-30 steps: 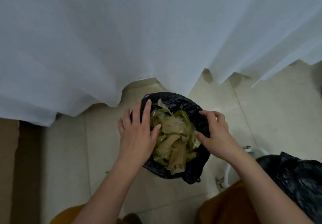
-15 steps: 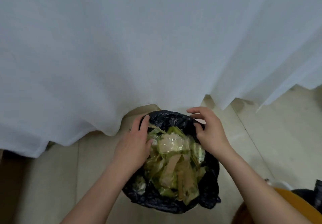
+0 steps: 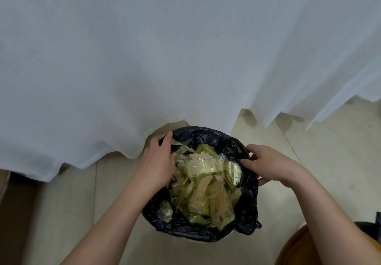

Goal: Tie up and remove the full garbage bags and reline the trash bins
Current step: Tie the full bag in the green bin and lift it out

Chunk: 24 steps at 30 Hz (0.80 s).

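Note:
A black garbage bag (image 3: 245, 209) lines a small bin on the tiled floor, its rim folded over the bin's edge. It is full of yellow-green plastic wrappers and brown tape scraps (image 3: 206, 186). My left hand (image 3: 158, 159) grips the bag's rim at the far left, thumb inside and fingers outside. On the right side, my right hand (image 3: 268, 163) pinches the rim between thumb and fingers. The bin itself is almost wholly hidden by the bag; only a pale sliver (image 3: 195, 241) shows at the near edge.
A white curtain (image 3: 165, 58) hangs just behind the bin, its hem brushing the floor. Beige floor tiles (image 3: 329, 161) spread around. A dark brown strip (image 3: 16, 213) runs along the left. My orange-clad knee (image 3: 299, 248) and a bit of another black bag (image 3: 371, 229) sit at the lower right.
The view has moved closer over the bin. My left hand slid from the wrappers to the far-left rim and took hold of it; my right hand shifted from the far rim to the right rim.

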Each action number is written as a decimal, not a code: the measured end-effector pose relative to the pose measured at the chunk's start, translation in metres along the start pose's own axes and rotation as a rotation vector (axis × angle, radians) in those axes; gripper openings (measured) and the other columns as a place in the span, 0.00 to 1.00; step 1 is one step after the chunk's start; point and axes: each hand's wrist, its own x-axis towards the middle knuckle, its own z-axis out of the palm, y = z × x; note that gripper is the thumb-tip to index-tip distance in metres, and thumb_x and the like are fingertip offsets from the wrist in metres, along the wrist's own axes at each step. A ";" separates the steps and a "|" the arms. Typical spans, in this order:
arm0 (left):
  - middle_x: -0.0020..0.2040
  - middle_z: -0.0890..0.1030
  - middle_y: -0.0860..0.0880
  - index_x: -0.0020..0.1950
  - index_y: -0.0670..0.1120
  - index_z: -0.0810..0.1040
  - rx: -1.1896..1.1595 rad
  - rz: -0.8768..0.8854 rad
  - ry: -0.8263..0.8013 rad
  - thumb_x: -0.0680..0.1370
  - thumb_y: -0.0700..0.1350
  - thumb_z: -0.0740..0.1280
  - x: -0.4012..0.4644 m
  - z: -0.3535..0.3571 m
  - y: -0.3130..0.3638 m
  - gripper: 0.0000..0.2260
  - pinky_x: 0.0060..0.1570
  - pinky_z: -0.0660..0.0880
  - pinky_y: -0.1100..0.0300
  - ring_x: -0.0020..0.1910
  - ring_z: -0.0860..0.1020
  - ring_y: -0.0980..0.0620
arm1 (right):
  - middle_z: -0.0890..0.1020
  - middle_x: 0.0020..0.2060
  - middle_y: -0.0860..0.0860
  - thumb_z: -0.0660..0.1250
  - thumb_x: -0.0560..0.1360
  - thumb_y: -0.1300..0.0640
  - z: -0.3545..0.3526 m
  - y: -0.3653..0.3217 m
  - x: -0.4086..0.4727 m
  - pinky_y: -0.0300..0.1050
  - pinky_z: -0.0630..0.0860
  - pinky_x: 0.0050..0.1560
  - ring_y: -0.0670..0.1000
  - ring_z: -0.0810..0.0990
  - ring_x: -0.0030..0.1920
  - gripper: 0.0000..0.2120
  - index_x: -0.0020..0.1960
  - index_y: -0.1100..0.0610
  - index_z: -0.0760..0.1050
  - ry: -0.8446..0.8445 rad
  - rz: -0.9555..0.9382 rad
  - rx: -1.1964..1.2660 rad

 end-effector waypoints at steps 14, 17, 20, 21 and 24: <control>0.55 0.80 0.41 0.67 0.39 0.73 -0.211 -0.247 0.205 0.80 0.37 0.58 0.006 -0.011 -0.028 0.16 0.51 0.69 0.57 0.56 0.77 0.43 | 0.82 0.53 0.51 0.58 0.82 0.54 -0.009 0.016 -0.011 0.58 0.83 0.43 0.52 0.84 0.47 0.19 0.70 0.40 0.58 -0.284 0.011 0.070; 0.43 0.81 0.43 0.53 0.38 0.80 -0.147 -0.244 0.221 0.80 0.39 0.61 0.007 -0.010 -0.031 0.09 0.41 0.65 0.59 0.47 0.79 0.42 | 0.83 0.52 0.57 0.62 0.81 0.59 -0.013 0.017 -0.012 0.60 0.83 0.44 0.57 0.85 0.43 0.24 0.70 0.41 0.57 -0.332 0.014 0.151; 0.30 0.74 0.51 0.40 0.40 0.80 -0.114 -0.239 0.267 0.79 0.40 0.65 0.008 -0.012 -0.030 0.10 0.33 0.60 0.57 0.32 0.71 0.52 | 0.83 0.43 0.59 0.65 0.78 0.65 -0.015 0.017 -0.011 0.56 0.83 0.42 0.58 0.84 0.38 0.25 0.70 0.48 0.62 -0.270 -0.007 0.198; 0.30 0.73 0.52 0.38 0.42 0.79 -0.121 -0.239 0.282 0.79 0.40 0.66 0.008 -0.013 -0.030 0.09 0.32 0.60 0.57 0.31 0.70 0.53 | 0.83 0.42 0.58 0.67 0.77 0.67 -0.016 0.017 -0.010 0.54 0.83 0.42 0.58 0.83 0.36 0.26 0.70 0.50 0.64 -0.248 -0.012 0.193; 0.30 0.73 0.52 0.38 0.42 0.77 -0.123 -0.212 0.289 0.78 0.39 0.66 0.010 -0.013 -0.031 0.09 0.31 0.61 0.57 0.32 0.70 0.54 | 0.79 0.48 0.58 0.70 0.73 0.70 -0.018 0.018 -0.008 0.50 0.83 0.44 0.55 0.84 0.35 0.29 0.69 0.53 0.68 -0.206 -0.016 0.162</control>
